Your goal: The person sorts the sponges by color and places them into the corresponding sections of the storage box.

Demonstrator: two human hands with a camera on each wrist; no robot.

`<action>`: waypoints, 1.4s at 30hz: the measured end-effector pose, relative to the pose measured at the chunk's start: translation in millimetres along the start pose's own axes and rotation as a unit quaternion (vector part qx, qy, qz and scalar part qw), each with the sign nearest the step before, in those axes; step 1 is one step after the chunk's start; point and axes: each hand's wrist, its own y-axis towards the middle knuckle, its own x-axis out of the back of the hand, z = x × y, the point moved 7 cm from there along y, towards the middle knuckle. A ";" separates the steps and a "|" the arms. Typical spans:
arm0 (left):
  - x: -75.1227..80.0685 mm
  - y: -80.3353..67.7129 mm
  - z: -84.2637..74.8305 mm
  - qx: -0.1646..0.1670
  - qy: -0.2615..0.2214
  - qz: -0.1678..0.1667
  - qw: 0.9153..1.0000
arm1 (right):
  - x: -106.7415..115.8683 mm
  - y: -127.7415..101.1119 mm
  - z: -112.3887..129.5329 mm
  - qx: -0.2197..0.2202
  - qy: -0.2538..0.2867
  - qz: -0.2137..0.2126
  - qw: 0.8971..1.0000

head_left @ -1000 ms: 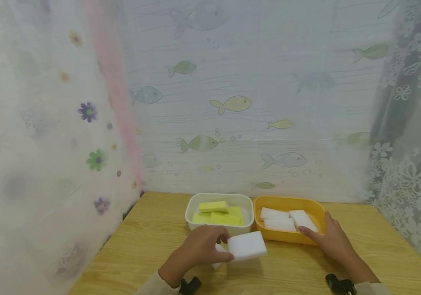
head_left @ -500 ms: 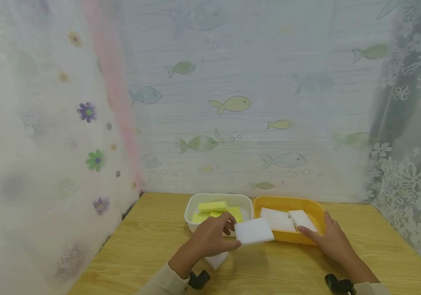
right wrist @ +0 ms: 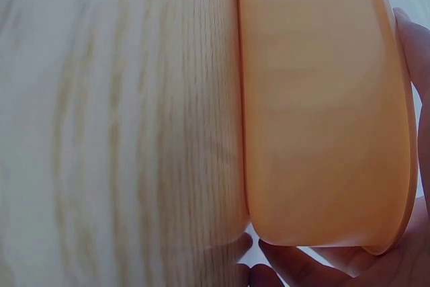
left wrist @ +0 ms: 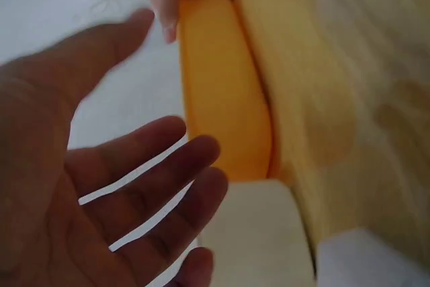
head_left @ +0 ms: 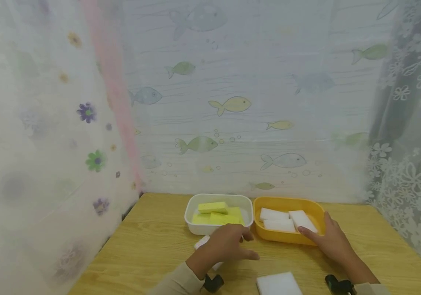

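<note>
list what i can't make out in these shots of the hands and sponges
- White sponge under the left hand: head view, mostly hidden by the hand.
- White sponge near the bottom: head view, cut off by the edge.
- Orange tub contents: right wrist view shows only its outer wall.

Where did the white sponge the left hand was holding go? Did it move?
Yes. The white sponge left the left hand and now lies on the table's near edge, farther from the yellow tub.

Open wooden table point(head_left: 151, 246) left of the hands, white tub point(head_left: 195, 226) and yellow tub point(head_left: 288, 237) apparently touching, blocking the rear.
</note>
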 end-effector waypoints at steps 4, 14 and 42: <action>-23.9 -4.7 -16.1 -0.039 0.072 0.056 0.995 | 1.2 -0.5 3.5 0.003 -0.002 -0.003 1.000; -56.1 -18.8 -35.2 -0.075 0.173 0.094 0.978 | 2.5 -1.5 5.0 -0.001 -0.001 0.002 1.000; -37.6 -16.1 -19.9 -0.050 0.152 0.060 0.985 | 1.0 0.3 -1.2 -0.001 -0.004 -0.006 1.000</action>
